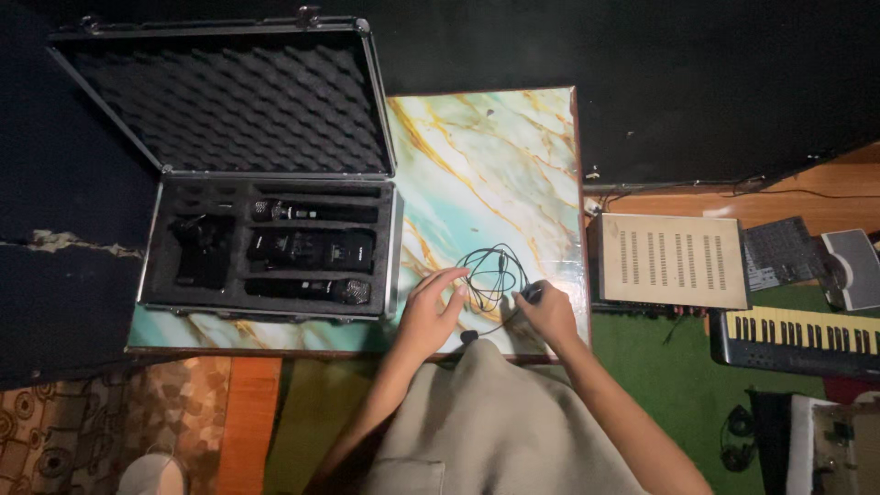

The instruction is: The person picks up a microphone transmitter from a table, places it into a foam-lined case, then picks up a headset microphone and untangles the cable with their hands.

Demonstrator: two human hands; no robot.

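A thin black cable (490, 275), loosely coiled, lay on the marbled tabletop (495, 156) at centre frame, lower part. The left hand (429, 316) sat at the coil's left edge, fingers spread and only lightly curled, fingertips touching the loops, nothing gripped. The right hand (548, 313) was at the coil's lower right, fingers pinched round a small dark end piece (530, 293) of the cable. A second small dark bit (469, 336) of the lead lay near the table's front edge between the wrists; too small to tell what.

Risk, as a judgement: the loops overlapped unevenly, so a pull from the right hand could have tightened them into a knot or kink. With the left fingers resting rather than clamping, the coil could have sprung open or slid. The end near the table edge could have dropped off and dragged the rest after it.

Left of centre, an open hard case (394, 229) with egg-crate foam lid held two handheld microphones (312, 213) and a dark unit in cut-outs, just beside the left hand; a snagged loop could have caught its metal rim. Right of frame, off the table: a beige vented box (674, 261) and a keyboard (797, 335), well apart.
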